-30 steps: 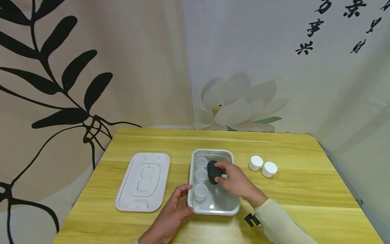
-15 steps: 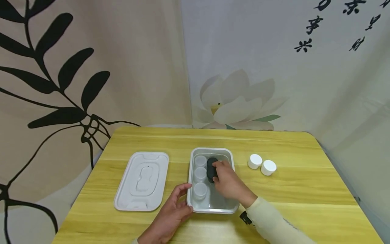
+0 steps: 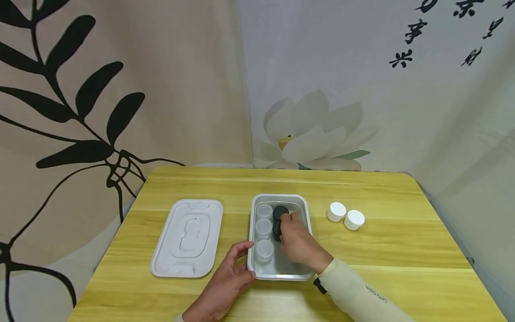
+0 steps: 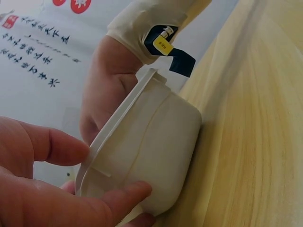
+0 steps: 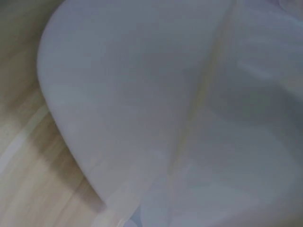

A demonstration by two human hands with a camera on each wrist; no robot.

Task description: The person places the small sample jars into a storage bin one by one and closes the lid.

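A white rectangular plastic container (image 3: 295,271) stands uncovered on the table. My left hand (image 3: 227,279) holds it at its near left corner; the left wrist view shows fingers (image 4: 71,149) at the rim and on the outer wall. Inside, several round white jars (image 3: 264,251) line the left side. Beside them are two round black jars, the farther black jar (image 3: 280,212) and the nearer black jar (image 3: 276,231). My right hand (image 3: 299,243) reaches into the container and pinches the nearer one, partly hiding it. The right wrist view shows mostly blurred pale container wall (image 5: 118,94).
The container's white lid (image 3: 187,239) lies flat on the table to the left. Two more round white jars (image 3: 336,211) stand close together to the right of the container. A patterned curtain (image 3: 193,89) hangs behind the wooden table (image 3: 402,250).
My right hand has lowered into the container and shifted slightly left with the nearer black jar, which now sits beside the white ones. The left hand stays at the corner.
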